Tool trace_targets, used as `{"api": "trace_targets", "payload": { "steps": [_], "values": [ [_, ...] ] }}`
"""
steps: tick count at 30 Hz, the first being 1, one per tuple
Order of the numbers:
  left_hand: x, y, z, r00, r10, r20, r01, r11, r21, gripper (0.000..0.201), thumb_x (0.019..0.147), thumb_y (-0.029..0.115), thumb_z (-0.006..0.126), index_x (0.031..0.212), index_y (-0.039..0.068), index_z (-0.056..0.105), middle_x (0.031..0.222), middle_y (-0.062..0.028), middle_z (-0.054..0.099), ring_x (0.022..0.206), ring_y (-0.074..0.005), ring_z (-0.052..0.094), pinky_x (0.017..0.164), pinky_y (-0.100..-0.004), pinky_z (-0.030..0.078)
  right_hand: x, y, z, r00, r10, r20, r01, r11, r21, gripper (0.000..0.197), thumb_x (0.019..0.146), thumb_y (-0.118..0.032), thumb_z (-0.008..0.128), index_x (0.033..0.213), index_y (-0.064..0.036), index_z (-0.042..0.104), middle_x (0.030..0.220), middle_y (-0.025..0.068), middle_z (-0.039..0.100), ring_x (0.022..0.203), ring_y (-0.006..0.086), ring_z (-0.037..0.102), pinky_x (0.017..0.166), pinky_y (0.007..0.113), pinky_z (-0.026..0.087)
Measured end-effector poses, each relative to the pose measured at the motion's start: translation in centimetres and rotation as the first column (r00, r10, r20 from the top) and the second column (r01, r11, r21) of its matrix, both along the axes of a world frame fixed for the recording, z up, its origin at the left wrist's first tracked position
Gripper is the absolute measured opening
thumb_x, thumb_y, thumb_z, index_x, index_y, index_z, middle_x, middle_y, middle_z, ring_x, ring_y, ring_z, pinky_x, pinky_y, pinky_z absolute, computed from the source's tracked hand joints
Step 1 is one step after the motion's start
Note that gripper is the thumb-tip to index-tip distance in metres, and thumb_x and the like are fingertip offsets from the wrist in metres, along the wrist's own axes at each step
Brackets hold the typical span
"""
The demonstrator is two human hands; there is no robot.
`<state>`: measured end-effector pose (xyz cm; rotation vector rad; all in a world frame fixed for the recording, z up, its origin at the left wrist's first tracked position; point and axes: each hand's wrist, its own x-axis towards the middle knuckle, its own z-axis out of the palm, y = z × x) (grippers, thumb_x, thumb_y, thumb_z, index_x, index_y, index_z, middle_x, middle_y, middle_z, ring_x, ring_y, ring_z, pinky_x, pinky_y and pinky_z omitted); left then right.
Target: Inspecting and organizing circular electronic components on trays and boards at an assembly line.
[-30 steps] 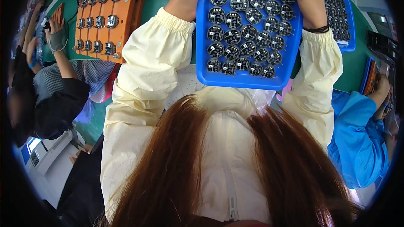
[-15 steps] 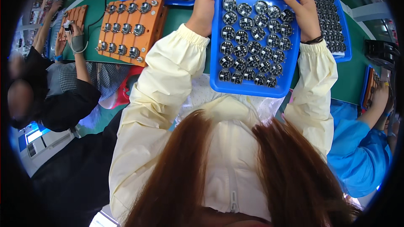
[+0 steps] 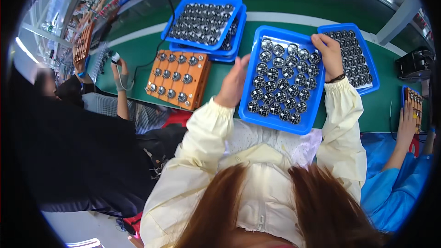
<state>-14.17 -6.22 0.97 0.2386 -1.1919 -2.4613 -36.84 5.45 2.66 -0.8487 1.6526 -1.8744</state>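
Observation:
A shallow blue tray (image 3: 285,126) is held up in front of me, tilted. Inside lie rows of small round metal-rimmed parts (image 3: 282,85) with dark centres. My right hand (image 3: 330,55) grips the upper right edge, its thumb over the rim. Along the left side is my left hand (image 3: 233,81), thumb raised and clear of the rim; its other fingers run partly out of sight behind the tray. Left of it, an orange block fixture (image 3: 177,79) on the green table carries rows of similar metal parts.
Stacked blue trays (image 3: 202,23) of parts stand behind the orange fixture, a black cable (image 3: 171,0) hanging across them. Another full blue tray (image 3: 351,59) lies at right, near a black device (image 3: 413,64). Co-workers sit on both sides, a hand (image 3: 405,124) touching an orange fixture at right.
My view has shifted, so the table and stacked trays sit lower in it and farther right. The tray stays between my hands. The left co-worker's orange fixture now appears raised.

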Motion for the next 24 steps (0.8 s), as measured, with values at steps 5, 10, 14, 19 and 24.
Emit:
{"api": "trace_targets", "payload": {
  "steps": [5,10,14,19,24],
  "values": [
    [4.6,4.0,0.2,0.997,0.051,-0.065,-0.059,0.99,-0.128,0.071,0.091,0.053,0.027,0.135,-0.001,0.021,0.134,-0.0134,0.036,0.121,-0.0262,0.04,0.099,-0.0385,0.034,1.2,3.8,1.9,0.988,-0.151,0.034,0.155,0.972,-0.176,0.015,0.083,-0.012,0.059,0.081,0.0026,0.063,0.072,-0.0028,0.056,0.068,0.0045,0.047,0.062,0.02,0.037],
    [5.9,6.2,-4.4,0.971,0.064,-0.23,-0.113,0.972,-0.206,0.061,0.092,0.046,0.032,0.135,0.003,0.022,0.13,-0.0134,0.04,0.111,-0.0259,0.049,0.089,-0.0391,0.043,1.5,4.5,-1.6,0.978,-0.175,0.11,0.204,0.905,-0.373,0.017,0.085,-0.014,0.058,0.084,0.0021,0.063,0.075,-0.0016,0.057,0.071,0.0058,0.047,0.067,0.021,0.038],
    [5.4,9.3,-6.7,0.922,0.188,-0.339,-0.284,0.923,-0.261,0.053,0.093,0.027,0.042,0.136,0.009,0.015,0.126,-0.012,0.042,0.104,-0.024,0.054,0.086,-0.0366,0.047,3.6,4.5,-1.9,0.964,-0.246,0.102,0.266,0.86,-0.436,0.017,0.088,-0.017,0.055,0.083,-0.0011,0.06,0.075,-0.0029,0.056,0.07,0.0059,0.049,0.066,0.022,0.041],
    [3.9,11.9,-2.3,0.843,0.399,-0.361,-0.46,0.882,-0.1,0.05,0.094,0.023,0.043,0.136,0.007,0.021,0.132,-0.0074,0.037,0.115,-0.0188,0.044,0.096,-0.034,0.037,4.7,8.0,0.3,0.97,0.021,0.244,0.114,0.843,-0.525,0.012,0.087,-0.013,0.051,0.091,-0.0046,0.059,0.086,0.0021,0.06,0.081,0.0122,0.056,0.078,0.026,0.044],
    [6.5,10.9,2.3,0.86,0.384,-0.336,-0.429,0.901,-0.069,0.046,0.093,0.029,0.043,0.13,0.004,0.033,0.125,-0.0093,0.047,0.111,-0.0195,0.049,0.094,-0.0343,0.04,5.5,11.9,5.1,0.955,0.296,-0.033,-0.281,0.858,-0.429,0.018,0.083,-0.014,0.048,0.091,-0.0014,0.059,0.087,0.0043,0.061,0.078,0.0124,0.056,0.074,0.026,0.044]
  ]
}}
